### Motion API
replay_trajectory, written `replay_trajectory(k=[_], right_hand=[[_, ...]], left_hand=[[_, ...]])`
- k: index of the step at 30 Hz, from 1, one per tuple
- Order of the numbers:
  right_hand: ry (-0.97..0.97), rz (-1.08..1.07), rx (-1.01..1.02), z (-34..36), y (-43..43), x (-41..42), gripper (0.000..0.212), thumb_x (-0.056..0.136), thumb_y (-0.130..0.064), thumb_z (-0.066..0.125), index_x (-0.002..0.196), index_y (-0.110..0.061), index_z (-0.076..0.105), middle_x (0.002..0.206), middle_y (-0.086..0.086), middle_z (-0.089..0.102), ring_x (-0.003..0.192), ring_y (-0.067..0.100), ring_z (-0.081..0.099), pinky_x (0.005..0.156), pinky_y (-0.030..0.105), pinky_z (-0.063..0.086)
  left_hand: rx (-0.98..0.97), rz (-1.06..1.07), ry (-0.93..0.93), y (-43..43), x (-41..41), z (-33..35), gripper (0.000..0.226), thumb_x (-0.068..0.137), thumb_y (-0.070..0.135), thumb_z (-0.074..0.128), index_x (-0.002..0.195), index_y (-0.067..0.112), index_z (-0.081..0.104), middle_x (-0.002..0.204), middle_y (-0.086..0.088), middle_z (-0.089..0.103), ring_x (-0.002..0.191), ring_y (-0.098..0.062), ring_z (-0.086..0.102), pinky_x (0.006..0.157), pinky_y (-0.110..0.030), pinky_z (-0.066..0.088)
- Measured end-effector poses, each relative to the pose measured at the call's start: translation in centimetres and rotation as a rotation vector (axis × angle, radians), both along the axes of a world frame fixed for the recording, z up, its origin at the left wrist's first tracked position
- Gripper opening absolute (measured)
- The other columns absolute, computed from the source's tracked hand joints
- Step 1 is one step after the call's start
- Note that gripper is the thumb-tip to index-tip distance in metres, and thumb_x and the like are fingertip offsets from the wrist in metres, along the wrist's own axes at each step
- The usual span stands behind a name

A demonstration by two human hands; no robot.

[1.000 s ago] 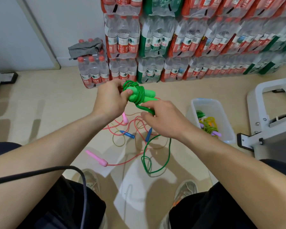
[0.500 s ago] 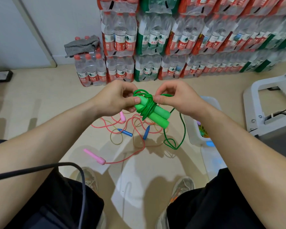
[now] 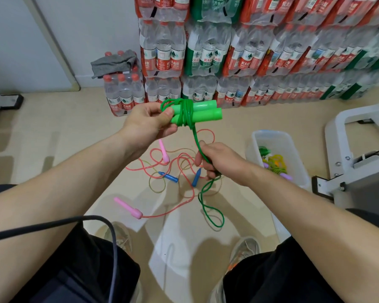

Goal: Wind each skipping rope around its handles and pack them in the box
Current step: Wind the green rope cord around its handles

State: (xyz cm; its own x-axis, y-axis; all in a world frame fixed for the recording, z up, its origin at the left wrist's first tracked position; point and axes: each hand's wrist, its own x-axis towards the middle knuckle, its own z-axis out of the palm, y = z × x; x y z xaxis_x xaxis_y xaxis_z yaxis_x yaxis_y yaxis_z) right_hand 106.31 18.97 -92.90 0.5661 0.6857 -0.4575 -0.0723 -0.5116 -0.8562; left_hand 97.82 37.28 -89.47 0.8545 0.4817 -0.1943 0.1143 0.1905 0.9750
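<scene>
Head view: left hand is pinching the paired green handles up above the floor, while right hand is gripping the rope just below them, drawing it taut. If tension is easing, wraps risk sliding off the handle ends. Box is sitting at right

Bright, even indoor light fills the room. Pale patches lie on the floor left of the box, broken by soft-edged shadows. Plastic wrap on the bottle packs behind the box shows mild glare. Wide-angle distortion bends the door frame far left of the box. Packs right of it smear and tilt, while the centre stays sharp.
</scene>
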Motion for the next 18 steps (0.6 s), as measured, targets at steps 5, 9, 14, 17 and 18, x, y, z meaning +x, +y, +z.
replay_trajectory(k=[5,9,14,17,18], right_hand=[[-0.524,0.124,-0.06,1.8,0.8,-0.9,0.043,0.104,-0.035,0.044,0.071,-0.021,0.067,0.049,-0.013,0.052,0.048,0.004,0.044,0.051,0.02,0.033],[-0.783,0.179,-0.098,3.4,0.9,0.0,0.032,0.098,-0.033,0.053,0.078,-0.012,0.067,0.058,0.001,0.053,0.056,0.013,0.047,0.055,0.033,0.034],[-0.794,0.141,0.014,4.4,0.2,1.7,0.01,0.086,-0.03,0.076,0.077,-0.03,0.071,0.07,-0.01,0.067,0.066,0.005,0.058,0.062,0.026,0.041],[-0.634,0.115,0.156,4.5,-0.1,2.9,0.017,0.077,-0.022,0.086,0.076,-0.027,0.07,0.068,-0.016,0.067,0.066,-0.001,0.06,0.065,0.025,0.048],[-0.593,0.117,0.181,4.5,-0.3,3.3,0.019,0.076,-0.021,0.088,0.076,-0.026,0.069,0.069,-0.015,0.067,0.068,0.002,0.062,0.066,0.026,0.05]], left_hand=[[0.621,0.089,0.139,0.7,0.4,-1.0,0.009,0.099,0.016,0.06,0.095,0.009,0.065,0.085,-0.017,0.07,0.065,-0.018,0.07,0.077,-0.044,0.061],[0.894,0.041,0.18,0.6,0.7,-0.5,0.01,0.098,0.024,0.062,0.094,0.015,0.062,0.075,-0.002,0.071,0.07,-0.016,0.071,0.077,-0.04,0.058],[1.02,-0.203,0.166,0.3,0.6,-0.3,0.007,0.097,0.022,0.064,0.093,0.016,0.063,0.071,0.003,0.069,0.063,-0.007,0.067,0.067,-0.03,0.054],[1.017,-0.345,0.137,-0.1,0.6,0.2,0.016,0.097,0.02,0.064,0.084,0.027,0.057,0.073,0.005,0.07,0.062,-0.002,0.068,0.063,-0.02,0.052],[1.004,-0.373,0.131,-0.1,0.7,0.4,0.02,0.097,0.019,0.064,0.082,0.029,0.056,0.074,0.004,0.07,0.063,-0.003,0.068,0.064,-0.021,0.054]])
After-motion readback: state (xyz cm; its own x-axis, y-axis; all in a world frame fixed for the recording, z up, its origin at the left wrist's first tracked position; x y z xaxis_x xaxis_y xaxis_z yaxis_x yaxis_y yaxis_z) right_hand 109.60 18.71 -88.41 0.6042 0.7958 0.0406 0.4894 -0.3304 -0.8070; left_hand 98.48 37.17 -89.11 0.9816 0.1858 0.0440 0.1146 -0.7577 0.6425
